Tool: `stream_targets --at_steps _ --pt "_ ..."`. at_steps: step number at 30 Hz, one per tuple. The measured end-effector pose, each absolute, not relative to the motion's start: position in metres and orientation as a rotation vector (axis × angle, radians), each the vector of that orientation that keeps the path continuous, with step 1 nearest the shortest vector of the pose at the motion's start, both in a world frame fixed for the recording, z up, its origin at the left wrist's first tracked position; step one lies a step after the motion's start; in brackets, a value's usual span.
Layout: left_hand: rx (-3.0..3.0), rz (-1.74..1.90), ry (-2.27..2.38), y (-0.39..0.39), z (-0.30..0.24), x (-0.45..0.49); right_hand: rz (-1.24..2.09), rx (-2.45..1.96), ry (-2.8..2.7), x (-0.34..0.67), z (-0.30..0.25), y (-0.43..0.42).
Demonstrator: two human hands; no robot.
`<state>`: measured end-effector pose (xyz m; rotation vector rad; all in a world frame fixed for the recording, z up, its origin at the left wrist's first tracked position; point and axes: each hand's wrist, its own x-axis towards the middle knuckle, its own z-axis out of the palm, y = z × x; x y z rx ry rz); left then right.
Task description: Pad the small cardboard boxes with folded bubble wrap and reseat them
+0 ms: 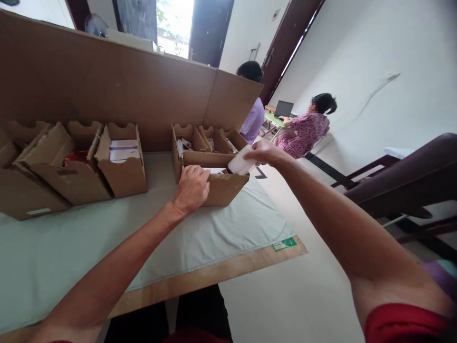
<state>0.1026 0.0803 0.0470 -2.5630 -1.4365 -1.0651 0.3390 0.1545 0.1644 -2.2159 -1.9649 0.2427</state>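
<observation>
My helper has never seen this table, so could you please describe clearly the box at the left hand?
On the cloth-covered table, find the right-hand group of open cardboard boxes. The box is the front one, with the left hand at its rim and the right hand holding a white packet near its right end. Unlike the three behind it, its long side faces the table's near edge.

Daylight is admitted through the bright opening [174,26] at the top centre of the frame, where outdoor detail is largely overexposed. The interior is lit softly and moderately. The cardboard panel [117,81] at upper left is backlit, and shadow is cast inside the boxes [124,180]. Fine detail is softened on the white packet [241,164] near the centre. Wide-angle stretching and blur are exhibited by the red sleeve [403,324] at lower right. A small patch at upper right is pixelated.
</observation>
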Motion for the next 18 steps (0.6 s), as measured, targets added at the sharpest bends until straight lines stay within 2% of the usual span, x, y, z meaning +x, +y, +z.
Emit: stream_targets --at_steps 4,6,14,18 --pt "-2.579 -1.048 -1.388 0.079 0.036 0.103 -0.277 -2.386 -2.231 0.312 0.175 0.166" --pt "-2.585 -1.051 -1.375 0.076 0.035 0.102 -0.388 -2.390 -2.302 0.299 0.173 0.168" --pt "-2.606 -0.990 -1.435 0.068 0.038 0.105 -0.294 -2.366 -2.250 0.285 0.125 0.157" --pt "-2.593 -1.013 -1.451 0.066 0.037 0.106 -0.112 -2.334 -2.210 0.296 0.110 0.160"
